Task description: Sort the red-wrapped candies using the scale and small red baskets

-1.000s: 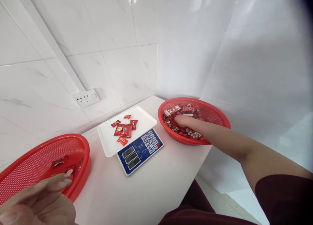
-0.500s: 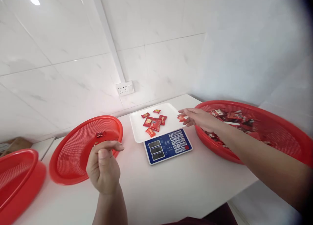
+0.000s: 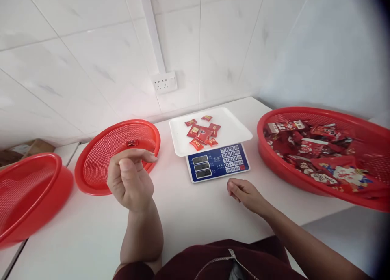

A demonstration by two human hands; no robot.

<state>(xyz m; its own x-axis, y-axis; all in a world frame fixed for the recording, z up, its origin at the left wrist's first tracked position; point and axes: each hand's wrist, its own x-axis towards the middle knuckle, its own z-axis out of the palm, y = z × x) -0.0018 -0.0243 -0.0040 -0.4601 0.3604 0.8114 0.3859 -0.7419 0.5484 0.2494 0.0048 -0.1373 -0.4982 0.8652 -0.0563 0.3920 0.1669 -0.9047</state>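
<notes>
One laden red basket (image 3: 271, 163) stands right of your scale (image 3: 217, 165) and tray (image 3: 234, 128). Your left hand (image 3: 131, 176) and right hand (image 3: 246, 194) are half-curled; whether either holds anything can't be told. If either knocks the tray, packets (image 3: 196, 144) near its front edge could slide off.

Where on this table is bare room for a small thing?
Bare: the tabletop before the digital scale, between left hand and right hand; also the right end of the white tray. Crowded: the tray's middle, under snack packets, and the right red basket, heaped.
</notes>
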